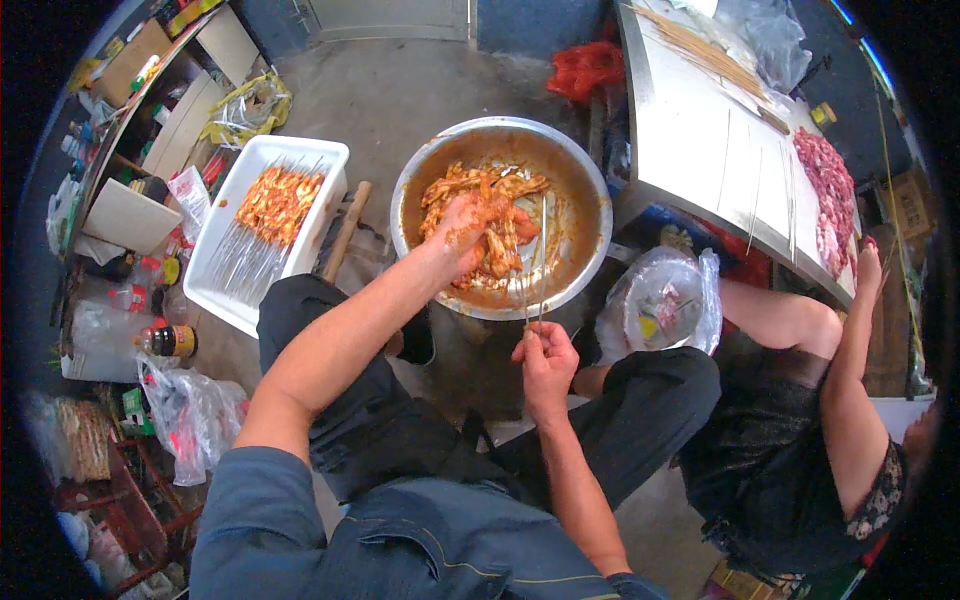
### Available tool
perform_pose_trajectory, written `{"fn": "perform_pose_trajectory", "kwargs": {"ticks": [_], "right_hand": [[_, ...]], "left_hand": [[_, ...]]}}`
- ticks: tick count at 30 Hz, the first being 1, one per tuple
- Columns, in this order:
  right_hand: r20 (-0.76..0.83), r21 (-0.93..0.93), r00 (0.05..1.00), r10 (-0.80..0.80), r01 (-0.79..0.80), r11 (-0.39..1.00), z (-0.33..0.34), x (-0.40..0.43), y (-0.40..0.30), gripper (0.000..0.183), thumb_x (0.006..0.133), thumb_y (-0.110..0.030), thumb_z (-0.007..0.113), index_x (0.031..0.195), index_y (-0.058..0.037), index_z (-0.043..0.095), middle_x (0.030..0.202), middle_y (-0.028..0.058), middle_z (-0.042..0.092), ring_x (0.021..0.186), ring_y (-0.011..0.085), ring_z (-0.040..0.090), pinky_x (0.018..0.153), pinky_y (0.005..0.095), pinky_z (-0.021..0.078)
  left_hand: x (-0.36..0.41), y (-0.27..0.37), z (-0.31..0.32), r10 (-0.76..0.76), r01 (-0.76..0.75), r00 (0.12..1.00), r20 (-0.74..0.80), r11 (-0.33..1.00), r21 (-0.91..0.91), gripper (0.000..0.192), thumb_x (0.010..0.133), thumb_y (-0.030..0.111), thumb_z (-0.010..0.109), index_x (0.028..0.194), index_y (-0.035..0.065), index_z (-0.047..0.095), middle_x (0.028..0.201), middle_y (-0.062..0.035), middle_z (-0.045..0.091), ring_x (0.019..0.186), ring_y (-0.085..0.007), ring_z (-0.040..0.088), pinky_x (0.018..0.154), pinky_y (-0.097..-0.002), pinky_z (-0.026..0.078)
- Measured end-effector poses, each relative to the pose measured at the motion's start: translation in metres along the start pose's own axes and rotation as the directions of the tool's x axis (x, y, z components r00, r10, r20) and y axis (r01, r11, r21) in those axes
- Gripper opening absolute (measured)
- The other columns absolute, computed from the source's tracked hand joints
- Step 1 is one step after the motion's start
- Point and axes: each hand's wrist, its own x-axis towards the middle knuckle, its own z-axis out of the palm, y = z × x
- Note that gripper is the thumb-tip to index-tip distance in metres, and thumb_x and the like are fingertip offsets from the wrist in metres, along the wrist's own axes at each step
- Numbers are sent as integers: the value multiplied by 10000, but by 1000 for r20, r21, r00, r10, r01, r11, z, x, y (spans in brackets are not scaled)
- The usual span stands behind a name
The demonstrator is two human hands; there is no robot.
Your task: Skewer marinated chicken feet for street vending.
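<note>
A wide metal basin [596, 217] coated with reddish-brown sauce stands on the floor between my knees. Marinated meat strips [499, 251] are heaped on its left side. My left hand [463, 234], smeared with sauce, is down in the basin with its fingers around some of the meat; part of the fingers is hidden by it. Just outside the near rim, my right hand [547, 364] grips thin metal skewers [543, 262] by their lower ends. They point away from me over the rim, and one tip lies close to the meat.
Left of the basin, a white plastic tub [341, 157] holds loaded skewers [281, 199]. On the right, a white table [682, 112] bears raw meat [829, 195], loose skewers and a knife [772, 120]. A co-worker sits beside it. A plastic-lined container [664, 296] stands near my right knee.
</note>
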Motion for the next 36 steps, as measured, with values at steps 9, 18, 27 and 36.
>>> {"fn": "perform_pose_trajectory", "kwargs": {"ticks": [9,18,27,36], "right_hand": [[-31,-21,999,38,-39,999,2,-1,10,71,894,-67,535,898,2,549,623,12,557,541,66,510,483,211,386],[-30,-13,999,-17,17,1000,7,7,-2,70,890,-48,526,916,10,556,621,12,554,541,60,508,476,212,381],[-59,-33,998,3,-5,999,11,-7,10,81,897,-61,524,921,11,552,617,17,561,544,61,506,480,216,385],[-68,-39,997,27,-30,999,10,-3,3,84,898,-70,531,912,12,548,628,9,559,539,37,476,482,186,351]], "left_hand": [[-3,-11,1,-56,56,998,11,996,-75,221,898,161,548,932,-54,585,846,-182,645,768,-289,662,701,-429,569],[1,-1,10,28,-25,994,-104,999,38,204,896,141,537,958,-50,573,831,-180,649,752,-282,660,700,-413,569],[-2,-21,1,-25,30,993,-114,998,46,220,900,160,545,920,-57,574,838,-179,643,762,-297,659,706,-410,569],[1,-4,8,1,5,997,-83,997,77,148,872,112,563,860,-34,583,812,-149,642,742,-264,660,669,-369,572]]}}
